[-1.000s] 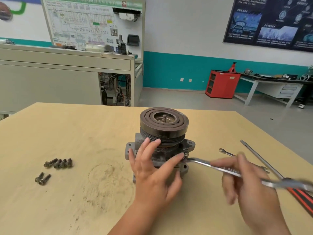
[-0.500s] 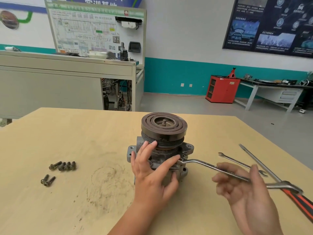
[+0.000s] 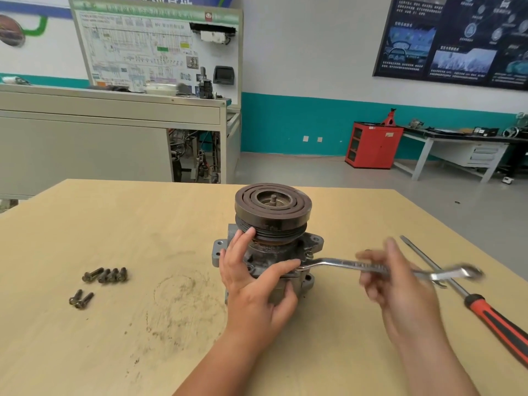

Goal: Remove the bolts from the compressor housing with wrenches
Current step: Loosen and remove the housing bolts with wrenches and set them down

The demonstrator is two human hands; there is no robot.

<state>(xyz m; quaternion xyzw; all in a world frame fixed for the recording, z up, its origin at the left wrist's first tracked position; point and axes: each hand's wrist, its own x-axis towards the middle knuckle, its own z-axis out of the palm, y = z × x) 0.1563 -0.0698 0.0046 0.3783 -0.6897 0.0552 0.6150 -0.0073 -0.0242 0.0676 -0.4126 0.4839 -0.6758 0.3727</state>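
A pale wooden table (image 3: 143,224), scuffed with a dirty ring, carries the compressor (image 3: 274,207), which stands upright near the middle. The left hand (image 3: 251,284) has its grip curled round the compressor's body. The right hand (image 3: 400,284), blurred, grips a wrench (image 3: 343,264) whose ring end meets the compressor by the left thumb. Six loose bolts (image 3: 105,275) lie well to the left, and a red-handled screwdriver (image 3: 485,307) lies to the right. Behind are a wiring board (image 3: 154,47), a teal wall band (image 3: 291,124) and a red cabinet (image 3: 373,145).

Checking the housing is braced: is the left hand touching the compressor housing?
Touching. The head view shows the left hand gripping the compressor housing, thumb and fingers pressed on its body.
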